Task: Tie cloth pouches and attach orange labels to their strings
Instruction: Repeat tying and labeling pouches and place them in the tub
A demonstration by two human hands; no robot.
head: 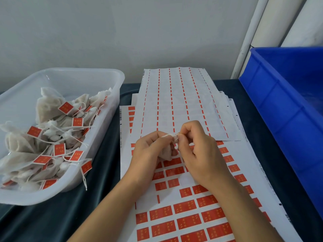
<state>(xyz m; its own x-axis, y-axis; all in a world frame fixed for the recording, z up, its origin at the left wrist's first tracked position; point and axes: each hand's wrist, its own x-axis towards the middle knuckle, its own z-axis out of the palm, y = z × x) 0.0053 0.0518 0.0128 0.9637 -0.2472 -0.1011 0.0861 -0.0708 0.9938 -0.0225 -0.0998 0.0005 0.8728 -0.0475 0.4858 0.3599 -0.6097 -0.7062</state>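
Pinched at its gathered neck between both hands: a small cloth pouch, left hand curled round the body, right hand nipping the white string at fingertip, above the middle of the tabletop. Beneath, sheets of orange labels. At the left edge, a clear tub of tagged pouches; at the right edge, a blue crate.
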